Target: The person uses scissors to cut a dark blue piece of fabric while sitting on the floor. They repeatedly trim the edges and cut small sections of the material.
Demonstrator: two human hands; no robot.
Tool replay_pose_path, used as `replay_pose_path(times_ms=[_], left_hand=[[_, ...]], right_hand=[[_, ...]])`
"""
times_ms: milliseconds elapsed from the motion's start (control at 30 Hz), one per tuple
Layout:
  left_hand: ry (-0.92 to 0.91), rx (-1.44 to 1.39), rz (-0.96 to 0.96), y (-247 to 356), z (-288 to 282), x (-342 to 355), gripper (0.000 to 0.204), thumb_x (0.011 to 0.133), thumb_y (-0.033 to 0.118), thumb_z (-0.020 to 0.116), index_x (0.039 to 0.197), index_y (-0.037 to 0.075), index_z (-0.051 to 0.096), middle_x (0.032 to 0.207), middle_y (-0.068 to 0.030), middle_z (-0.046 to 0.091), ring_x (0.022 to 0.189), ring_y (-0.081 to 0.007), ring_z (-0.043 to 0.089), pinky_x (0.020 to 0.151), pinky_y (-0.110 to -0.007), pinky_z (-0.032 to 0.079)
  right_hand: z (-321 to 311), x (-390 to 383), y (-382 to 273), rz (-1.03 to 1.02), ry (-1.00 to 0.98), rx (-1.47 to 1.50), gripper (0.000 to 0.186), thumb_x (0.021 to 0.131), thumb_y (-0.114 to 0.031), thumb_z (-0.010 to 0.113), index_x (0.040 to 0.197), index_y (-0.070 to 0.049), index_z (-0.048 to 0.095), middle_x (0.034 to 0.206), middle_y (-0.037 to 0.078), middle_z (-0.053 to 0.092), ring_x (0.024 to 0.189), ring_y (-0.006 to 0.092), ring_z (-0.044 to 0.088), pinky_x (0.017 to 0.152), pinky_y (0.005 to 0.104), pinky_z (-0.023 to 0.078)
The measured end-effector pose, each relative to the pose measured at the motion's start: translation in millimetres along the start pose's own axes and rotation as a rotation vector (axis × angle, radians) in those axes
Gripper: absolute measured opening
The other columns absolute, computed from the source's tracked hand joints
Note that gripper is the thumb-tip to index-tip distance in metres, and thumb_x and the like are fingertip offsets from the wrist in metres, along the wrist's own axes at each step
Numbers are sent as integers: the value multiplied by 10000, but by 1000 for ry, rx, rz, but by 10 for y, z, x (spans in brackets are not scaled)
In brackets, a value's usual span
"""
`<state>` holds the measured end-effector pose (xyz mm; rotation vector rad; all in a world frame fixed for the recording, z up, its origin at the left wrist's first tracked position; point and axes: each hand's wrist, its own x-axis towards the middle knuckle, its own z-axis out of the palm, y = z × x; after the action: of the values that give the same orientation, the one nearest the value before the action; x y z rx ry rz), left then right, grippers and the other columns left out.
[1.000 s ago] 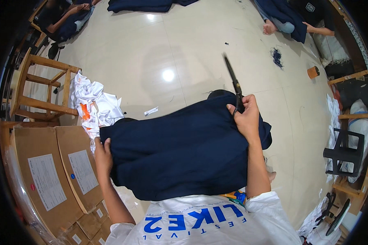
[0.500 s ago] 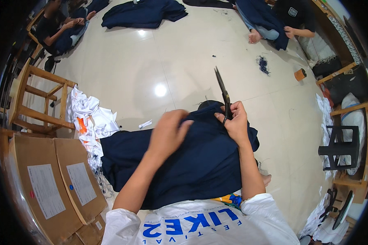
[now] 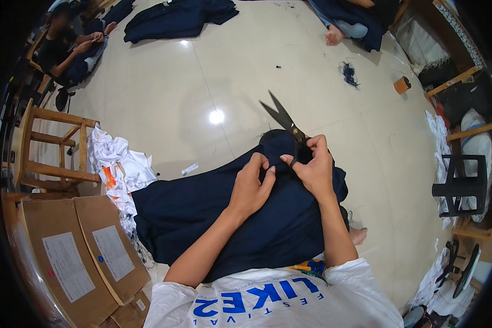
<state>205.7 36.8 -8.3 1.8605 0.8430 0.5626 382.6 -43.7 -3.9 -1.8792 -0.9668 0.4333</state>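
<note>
Dark navy cloth (image 3: 183,210) is draped across my lap. My right hand (image 3: 317,167) grips black scissors (image 3: 283,117), their blades parted and pointing up and away from me above the cloth's far edge. Just left of it, my left hand (image 3: 251,186) has thumb and fingers curled in a pinch on the cloth near that edge; the exact bit between the fingertips is too small to make out.
Cardboard boxes (image 3: 49,224), a wooden stool (image 3: 57,169) and white scraps (image 3: 115,147) lie left. Two co-workers (image 3: 65,54) (image 3: 374,16) sit ahead with navy cloth, beside a navy pile (image 3: 169,19). A black plastic stool (image 3: 459,186) and orange spool (image 3: 402,85) are right.
My left hand has moved from the cloth's left end rightward, close to my right hand, and pinches there. The scissors have tilted left and their blades have opened.
</note>
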Motion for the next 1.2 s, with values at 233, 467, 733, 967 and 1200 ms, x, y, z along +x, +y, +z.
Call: replay_pose_path(times_ms=[233, 467, 733, 967, 1200], left_hand=[[-102, -638, -403, -98, 28, -213, 117, 1032, 144, 601, 1022, 69, 512, 833, 48, 482, 747, -40, 441, 647, -235, 387], [-238, -818, -583, 85, -63, -358, 405, 1025, 190, 671, 1325, -61, 565, 1231, -87, 675, 1093, -149, 637, 994, -285, 502], [-213, -913, -441, 18, -14, -476, 481, 1002, 40, 663, 1445, -58, 503, 1383, -126, 641, 1250, -185, 607, 1099, -330, 471], [-179, -944, -359, 54, -52, -462, 501, 1009, 46, 658, 1474, -37, 491, 1395, -106, 636, 1280, -163, 580, 1127, -310, 435], [-127, -832, -332, -9, -10, -432, 371, 1032, 88, 643, 1379, -23, 574, 1329, -60, 653, 1217, -118, 587, 1069, -276, 452]], right_hand=[[-423, -326, -12, 152, 10, -307, 663, 717, -383, 960, 975, -33, 460, 831, 125, 687, 642, 263, 631, 622, 381, 516], [-864, -785, -276, 411, -61, -422, 506, 772, -256, 906, 889, -34, 467, 687, 88, 614, 583, 168, 564, 565, 329, 472], [-858, -1195, 183, 554, 79, -38, 395, 842, -142, 876, 867, -30, 498, 689, 24, 599, 633, 79, 523, 561, 266, 440], [-877, -559, -226, 281, 258, -289, 454, 832, -218, 903, 938, -12, 512, 789, 101, 677, 733, 152, 616, 685, 321, 510], [-370, -241, -707, 80, 62, 502, 387, 908, -1, 781, 1024, -32, 413, 1035, 206, 739, 860, 170, 712, 752, 269, 578]])
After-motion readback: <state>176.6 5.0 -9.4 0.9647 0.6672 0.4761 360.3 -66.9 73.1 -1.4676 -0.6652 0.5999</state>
